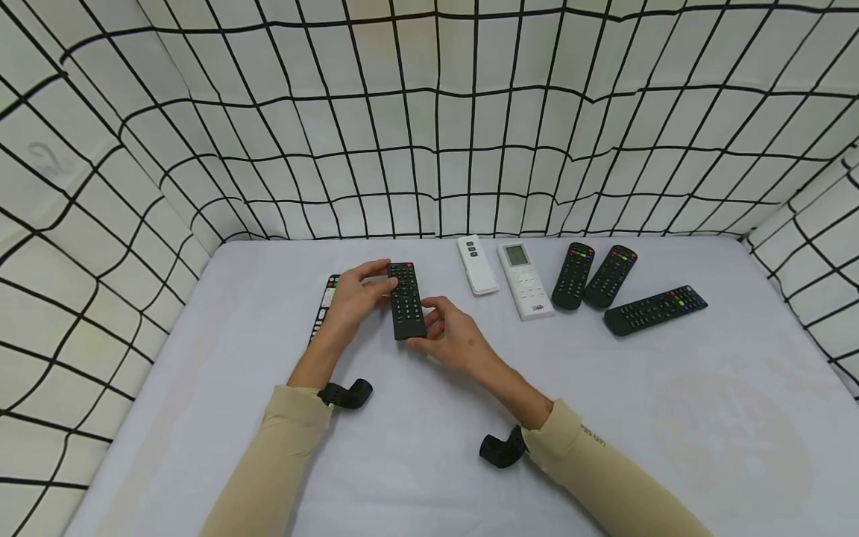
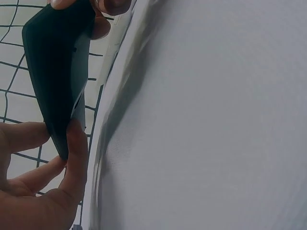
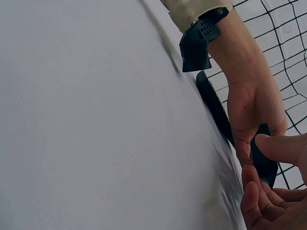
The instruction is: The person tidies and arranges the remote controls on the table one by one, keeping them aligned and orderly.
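Note:
A black remote control (image 1: 406, 302) with rows of small buttons and a red one at its top is raised off the table between both hands. My left hand (image 1: 353, 298) pinches its upper left part, the thumb over its button face. Its lower right end is between the thumb and fingers of my right hand (image 1: 455, 337). In the left wrist view, the back of the black remote (image 2: 55, 62) shows, gripped at both ends. The right wrist view shows only a sliver of the remote (image 3: 261, 160). Partly hidden beneath my left wrist lies another remote with white-labelled buttons (image 1: 326, 302).
On the white table (image 1: 416, 447), to the right, lie a small white remote (image 1: 478, 265), a white remote with a screen (image 1: 526, 282), and black remotes (image 1: 573, 276), (image 1: 611, 277), (image 1: 655, 310) with coloured buttons. White walls with black netting (image 1: 436, 119) enclose the back and sides.

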Demonstrator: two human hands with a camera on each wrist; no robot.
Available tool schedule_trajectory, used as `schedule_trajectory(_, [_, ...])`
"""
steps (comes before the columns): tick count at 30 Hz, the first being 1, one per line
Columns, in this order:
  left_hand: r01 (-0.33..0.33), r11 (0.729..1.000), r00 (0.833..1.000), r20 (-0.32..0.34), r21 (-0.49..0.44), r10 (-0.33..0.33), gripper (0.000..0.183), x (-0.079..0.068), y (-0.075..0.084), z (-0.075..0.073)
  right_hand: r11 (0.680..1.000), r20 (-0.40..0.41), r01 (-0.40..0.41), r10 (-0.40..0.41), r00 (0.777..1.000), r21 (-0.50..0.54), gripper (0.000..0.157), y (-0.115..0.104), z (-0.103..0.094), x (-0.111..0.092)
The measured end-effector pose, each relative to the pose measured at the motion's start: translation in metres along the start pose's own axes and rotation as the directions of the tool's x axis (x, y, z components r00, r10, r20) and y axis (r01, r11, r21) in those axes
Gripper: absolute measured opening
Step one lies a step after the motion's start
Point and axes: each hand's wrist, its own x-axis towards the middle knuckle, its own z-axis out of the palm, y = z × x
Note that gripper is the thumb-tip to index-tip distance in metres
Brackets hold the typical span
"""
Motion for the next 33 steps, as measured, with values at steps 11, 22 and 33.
schedule_trajectory(11, [0.034,0.997,0.999,0.012,0.066,-0.034,0.053,-0.002,0.001,-0.006,0.999,-0.005,0.048,-0.048,0.999,0.016,0.072,-0.004,0.012,-0.003])
schedule_trajectory(22, [0.048,0.993,0.999,0.01,0.111,-0.05,0.053,-0.007,0.0,-0.009,1.0,0.004,0.029,-0.029,1.0,0.003,0.074,-0.007,0.022,-0.001])
schedule_trajectory(33, [0.05,0.981,0.998,0.015,0.187,-0.054,0.056,-0.008,0.0,-0.013,1.0,-0.003,0.015,-0.015,1.0,0.0,0.075,-0.011,0.032,-0.004])
